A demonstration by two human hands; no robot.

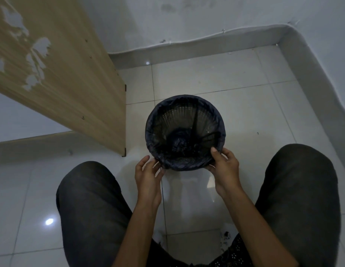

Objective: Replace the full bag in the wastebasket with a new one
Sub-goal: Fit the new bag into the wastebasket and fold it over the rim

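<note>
A small round mesh wastebasket (187, 116) stands on the tiled floor between my knees. A thin black bag (154, 120) lines it, its edge folded over the rim all round, and its bottom lies crumpled deep inside. My right hand (223, 166) grips the bag's folded edge at the near right rim, thumb on top. My left hand (147, 174) is at the near left rim, its fingertips pinching the bag's edge there.
A light wooden panel (71, 74) with peeled patches stands to the left, its corner close to the basket. White walls with a skirting (206, 47) close off the far side and the right. My two knees in dark trousers flank the basket.
</note>
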